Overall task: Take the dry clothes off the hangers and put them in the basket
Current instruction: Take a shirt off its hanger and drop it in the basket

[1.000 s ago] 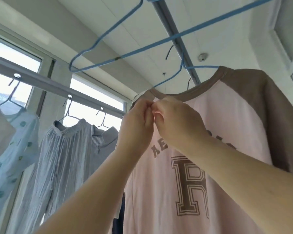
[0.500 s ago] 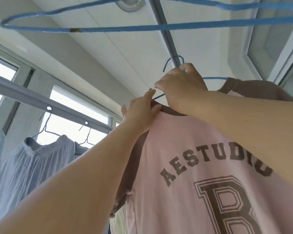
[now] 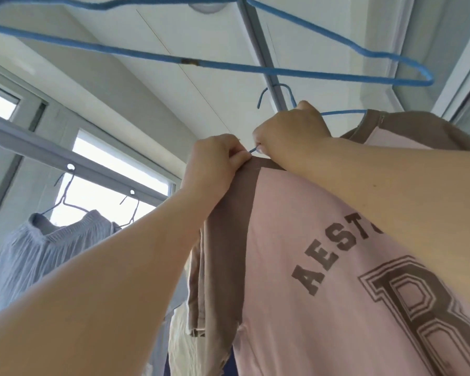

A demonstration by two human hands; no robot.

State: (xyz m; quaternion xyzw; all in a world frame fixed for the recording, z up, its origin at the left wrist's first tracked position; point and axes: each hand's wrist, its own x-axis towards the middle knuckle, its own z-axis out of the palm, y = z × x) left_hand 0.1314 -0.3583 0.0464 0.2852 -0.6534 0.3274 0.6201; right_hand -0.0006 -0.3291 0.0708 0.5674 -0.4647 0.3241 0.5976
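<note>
L hand (image 3: 215, 161) grip pinches pink tee (image 3: 296, 226) collar; R hand (image 3: 291, 131) grip curled round blue hanger (image 3: 339, 113).

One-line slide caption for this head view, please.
Left hand pinches the pink T-shirt collar while the right hand grips its blue hanger on the rail.

We are looking through one head camera only.
It is pointing steeply upward, very near the pink shirt (image 3: 296, 240), toward the ceiling rail (image 3: 255, 36).
</note>
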